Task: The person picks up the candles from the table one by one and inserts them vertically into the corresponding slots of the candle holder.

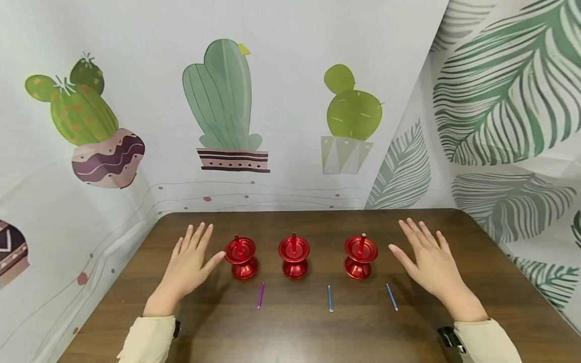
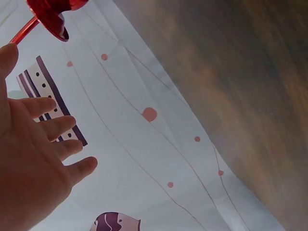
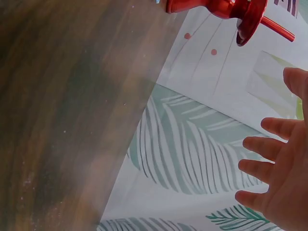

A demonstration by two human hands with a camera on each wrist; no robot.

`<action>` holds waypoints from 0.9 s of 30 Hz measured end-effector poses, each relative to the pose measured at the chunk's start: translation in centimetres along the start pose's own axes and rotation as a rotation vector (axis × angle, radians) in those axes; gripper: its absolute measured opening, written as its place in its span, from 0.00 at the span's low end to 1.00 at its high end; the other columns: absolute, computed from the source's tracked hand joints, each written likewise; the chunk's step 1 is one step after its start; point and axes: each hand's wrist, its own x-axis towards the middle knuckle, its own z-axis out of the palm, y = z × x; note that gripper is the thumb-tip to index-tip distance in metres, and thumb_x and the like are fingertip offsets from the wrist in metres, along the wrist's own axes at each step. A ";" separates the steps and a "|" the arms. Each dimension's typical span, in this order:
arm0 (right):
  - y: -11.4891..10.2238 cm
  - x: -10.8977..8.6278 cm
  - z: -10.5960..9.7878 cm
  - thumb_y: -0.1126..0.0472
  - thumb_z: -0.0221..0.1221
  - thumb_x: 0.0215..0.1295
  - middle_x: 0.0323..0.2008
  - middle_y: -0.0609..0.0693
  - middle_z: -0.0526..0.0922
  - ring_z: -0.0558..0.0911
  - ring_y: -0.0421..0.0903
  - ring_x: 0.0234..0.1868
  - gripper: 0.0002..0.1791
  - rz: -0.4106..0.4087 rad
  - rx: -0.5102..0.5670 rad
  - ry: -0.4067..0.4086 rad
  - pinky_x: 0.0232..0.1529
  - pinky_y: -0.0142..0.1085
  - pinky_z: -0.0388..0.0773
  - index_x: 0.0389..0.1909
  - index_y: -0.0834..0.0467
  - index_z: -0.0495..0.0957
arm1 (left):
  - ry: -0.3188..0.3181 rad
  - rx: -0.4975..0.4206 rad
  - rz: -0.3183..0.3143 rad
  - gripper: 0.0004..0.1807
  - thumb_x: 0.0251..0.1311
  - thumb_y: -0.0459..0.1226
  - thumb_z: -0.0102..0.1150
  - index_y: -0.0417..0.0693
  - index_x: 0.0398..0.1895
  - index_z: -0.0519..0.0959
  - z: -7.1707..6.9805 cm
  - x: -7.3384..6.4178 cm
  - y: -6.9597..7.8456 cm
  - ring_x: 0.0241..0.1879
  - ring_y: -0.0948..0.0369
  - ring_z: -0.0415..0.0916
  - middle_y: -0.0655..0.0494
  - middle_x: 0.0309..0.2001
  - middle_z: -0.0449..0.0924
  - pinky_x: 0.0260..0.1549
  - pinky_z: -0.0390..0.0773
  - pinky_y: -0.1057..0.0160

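Observation:
Three shiny red candle holders stand upright in a row: a left one (image 1: pixel 244 269), a middle one (image 1: pixel 295 268) and a right one (image 1: pixel 357 268), each with a thin red post rising from its dish. In front of them lie a thin purple stick (image 1: pixel 260 296), a blue stick (image 1: pixel 330 298) and another blue stick (image 1: pixel 392 296), perhaps small candles. My left hand (image 1: pixel 187 267) is spread with straight fingers, its thumb close beside the left holder; contact cannot be told. To the right of the right holder, my right hand (image 1: pixel 431 267) is spread too, holding nothing.
The brown wooden table (image 1: pixel 295 338) has rounded far corners. Behind it hangs a white cloth (image 1: pixel 290 111) printed with cacti, with a leaf-patterned cloth (image 1: pixel 508 101) on the right. A black strap (image 1: pixel 449 339) shows at the right wrist.

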 end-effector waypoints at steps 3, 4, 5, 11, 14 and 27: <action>-0.2 0.0 -0.1 0.44 0.53 0.69 0.67 0.65 0.64 0.61 0.65 0.68 0.36 -0.006 0.013 0.014 0.66 0.64 0.46 0.71 0.61 0.60 | 0.028 -0.012 0.027 0.43 0.66 0.57 0.50 0.41 0.74 0.53 -0.1 0.1 0.2 0.73 0.40 0.39 0.37 0.73 0.50 0.66 0.44 0.35; -0.3 0.1 -0.2 0.44 0.53 0.69 0.67 0.65 0.65 0.61 0.65 0.68 0.36 -0.008 0.017 0.020 0.65 0.64 0.47 0.70 0.61 0.60 | 0.039 -0.016 0.037 0.42 0.66 0.56 0.51 0.41 0.74 0.54 -0.1 0.1 0.3 0.73 0.40 0.40 0.37 0.72 0.51 0.65 0.46 0.35; -0.3 0.1 -0.2 0.44 0.53 0.69 0.66 0.65 0.65 0.62 0.65 0.68 0.36 -0.013 0.022 0.029 0.65 0.64 0.48 0.70 0.61 0.61 | 0.050 -0.019 0.047 0.41 0.65 0.55 0.53 0.40 0.73 0.55 -0.2 0.2 0.4 0.73 0.40 0.42 0.37 0.72 0.53 0.65 0.47 0.35; -0.6 0.4 -0.4 0.46 0.53 0.70 0.64 0.65 0.68 0.64 0.65 0.66 0.33 -0.032 0.052 0.067 0.65 0.62 0.51 0.69 0.61 0.63 | 0.113 -0.044 0.107 0.37 0.64 0.49 0.58 0.36 0.69 0.62 -0.2 0.5 0.5 0.70 0.40 0.51 0.38 0.68 0.61 0.64 0.53 0.37; -0.9 0.6 -0.6 0.48 0.54 0.69 0.63 0.65 0.70 0.66 0.64 0.65 0.31 -0.041 0.076 0.091 0.64 0.61 0.54 0.66 0.61 0.66 | 0.150 -0.083 0.139 0.34 0.62 0.45 0.61 0.35 0.66 0.65 -0.2 0.5 0.5 0.68 0.40 0.56 0.38 0.66 0.66 0.62 0.57 0.37; -3.0 1.8 -1.3 0.58 0.62 0.64 0.57 0.63 0.77 0.71 0.64 0.61 0.24 -0.094 0.211 0.240 0.57 0.60 0.63 0.60 0.61 0.74 | 0.154 -0.300 0.199 0.29 0.60 0.37 0.64 0.37 0.63 0.69 0.0 0.6 0.6 0.62 0.44 0.66 0.40 0.60 0.71 0.59 0.64 0.40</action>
